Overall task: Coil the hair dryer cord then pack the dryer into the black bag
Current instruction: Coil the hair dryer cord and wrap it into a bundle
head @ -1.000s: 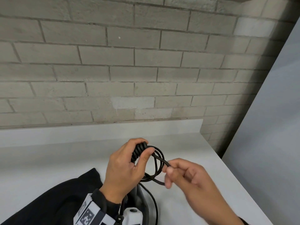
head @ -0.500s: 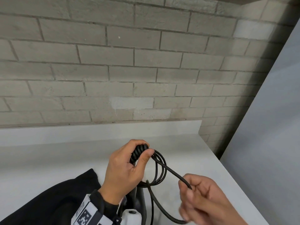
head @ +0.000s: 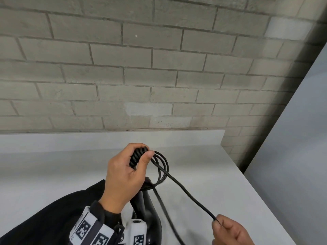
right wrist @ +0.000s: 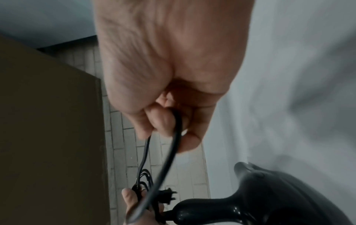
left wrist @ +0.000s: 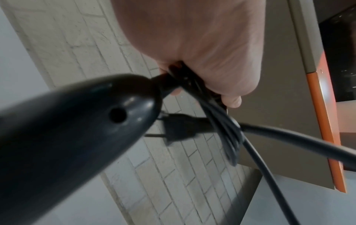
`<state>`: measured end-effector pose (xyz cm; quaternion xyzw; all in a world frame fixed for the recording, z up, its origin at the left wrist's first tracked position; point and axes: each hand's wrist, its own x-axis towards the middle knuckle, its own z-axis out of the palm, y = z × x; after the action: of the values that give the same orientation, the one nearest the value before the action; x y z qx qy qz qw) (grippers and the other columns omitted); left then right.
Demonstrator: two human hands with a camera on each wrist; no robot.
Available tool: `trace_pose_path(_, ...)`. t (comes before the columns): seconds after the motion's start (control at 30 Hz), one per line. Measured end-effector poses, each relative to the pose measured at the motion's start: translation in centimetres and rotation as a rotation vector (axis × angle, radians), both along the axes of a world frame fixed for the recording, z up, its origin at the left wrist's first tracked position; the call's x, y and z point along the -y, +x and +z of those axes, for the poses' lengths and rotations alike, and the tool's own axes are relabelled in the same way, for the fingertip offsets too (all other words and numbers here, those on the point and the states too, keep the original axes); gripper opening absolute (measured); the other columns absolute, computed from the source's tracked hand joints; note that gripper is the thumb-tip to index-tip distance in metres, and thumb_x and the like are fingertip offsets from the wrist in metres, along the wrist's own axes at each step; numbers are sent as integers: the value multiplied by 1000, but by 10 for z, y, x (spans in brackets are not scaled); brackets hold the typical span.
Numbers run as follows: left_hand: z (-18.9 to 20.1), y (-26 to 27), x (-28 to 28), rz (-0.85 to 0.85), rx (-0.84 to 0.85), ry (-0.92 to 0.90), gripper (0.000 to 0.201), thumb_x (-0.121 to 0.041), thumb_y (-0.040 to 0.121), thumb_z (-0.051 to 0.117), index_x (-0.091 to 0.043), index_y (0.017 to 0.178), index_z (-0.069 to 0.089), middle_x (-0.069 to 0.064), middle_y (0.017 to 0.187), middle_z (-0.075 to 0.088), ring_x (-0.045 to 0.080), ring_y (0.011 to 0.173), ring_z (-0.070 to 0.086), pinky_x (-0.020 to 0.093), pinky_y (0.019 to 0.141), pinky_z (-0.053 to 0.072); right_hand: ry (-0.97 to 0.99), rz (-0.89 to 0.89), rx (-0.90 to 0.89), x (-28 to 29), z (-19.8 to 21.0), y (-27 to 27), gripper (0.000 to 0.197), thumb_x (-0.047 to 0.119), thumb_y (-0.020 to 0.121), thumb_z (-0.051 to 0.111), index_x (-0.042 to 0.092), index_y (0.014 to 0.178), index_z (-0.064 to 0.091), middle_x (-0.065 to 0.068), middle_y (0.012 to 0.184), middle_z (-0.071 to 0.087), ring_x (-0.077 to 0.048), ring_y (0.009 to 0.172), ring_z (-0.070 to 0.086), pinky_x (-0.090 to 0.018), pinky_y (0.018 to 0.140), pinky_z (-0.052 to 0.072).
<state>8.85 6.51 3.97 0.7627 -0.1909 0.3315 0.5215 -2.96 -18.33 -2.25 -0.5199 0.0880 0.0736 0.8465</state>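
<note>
My left hand [head: 143,156] grips the ribbed cord end [head: 137,157] of the black hair dryer [head: 150,209] together with a few cord loops [head: 163,167], above the white counter. The dryer hangs under that hand; its handle [left wrist: 77,121] fills the left wrist view, with the plug [left wrist: 179,129] dangling beside the loops [left wrist: 229,134]. One strand of cord [head: 187,191] runs down and right to my right hand [head: 219,224], which pinches it [right wrist: 176,121] between thumb and fingers. Black fabric [head: 44,214], apparently the bag, lies at the lower left.
The white counter [head: 203,165] ends at a raised back lip [head: 106,138] under a grey brick wall [head: 141,76]. A pale grey panel [head: 292,138] stands along the counter's right edge. A wrist camera with printed markers [head: 88,230] sits on my left forearm.
My right hand has slid down and to the right along the cord, away from the loops, drawing a long strand out. My left hand keeps its grip in the same place.
</note>
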Motion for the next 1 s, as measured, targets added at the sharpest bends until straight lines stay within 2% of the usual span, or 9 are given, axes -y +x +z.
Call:
trace_pose_path(0.17,0,-2,6,-20,10,5,33,-46,88,58,-16,95,68,-10,73,65,9,66,62,13,60,46,-15,-44,-119,9,14,7,64,35,45,95,11,57,37,4,47,19,-4,35,18,-18,38,20)
trace_pose_path(0.3,1,-3,8,-15,-16,3,33,-49,88,58,-18,96,68,-12,80,66,9,66,63,23,60,50,-404,-270,-36,-1,-1,21,48,44,64,80,6,57,50,-12,48,45,-24,44,45,-38,56,47)
trace_pose_path(0.4,1,-5,10,-29,-56,-46,32,-50,87,59,-21,97,67,-14,77,67,7,60,65,32,58,56,-691,-526,67,-17,-14,28,19,13,79,79,18,83,61,-11,89,67,-25,81,61,-15,71,49)
trace_pose_path(0.5,2,-8,11,-36,-46,-53,29,-49,87,60,-22,97,66,-15,76,67,5,58,66,29,57,55,-920,-745,405,-47,-3,27,25,23,77,74,32,91,55,4,94,61,-12,82,57,-8,70,43)
trace_pose_path(0.57,3,-9,12,-41,-39,-53,30,-48,87,61,-20,96,66,-16,74,66,4,57,65,24,56,54,-948,-670,646,-70,14,21,11,33,73,66,31,80,58,11,75,59,-6,69,54,-9,64,40)
trace_pose_path(0.63,3,-9,12,-42,-34,-53,31,-48,87,61,-19,96,67,-17,69,64,3,55,63,17,57,49,-958,-453,668,-89,19,21,15,43,69,68,31,76,62,13,70,60,-4,66,55,-11,60,40)
trace_pose_path(0.77,4,-11,15,-31,3,-2,33,-47,88,61,-17,96,68,-16,69,66,2,59,63,11,60,46,-1016,-164,536,-113,14,28,25,64,62,66,45,78,59,22,93,64,-3,89,58,-13,71,43)
trace_pose_path(0.9,4,-12,15,-30,2,0,32,-47,87,61,-17,96,68,-13,75,68,4,68,66,13,63,49,-927,-69,616,-118,25,29,8,52,77,57,44,76,57,9,74,66,-4,77,60,-11,66,42)
trace_pose_path(1.0,3,-10,7,-38,-32,-32,32,-50,86,61,-19,95,68,-12,79,68,7,69,66,19,63,51,-836,196,628,-102,44,20,8,35,89,56,34,82,59,15,69,65,0,69,59,-10,68,43)
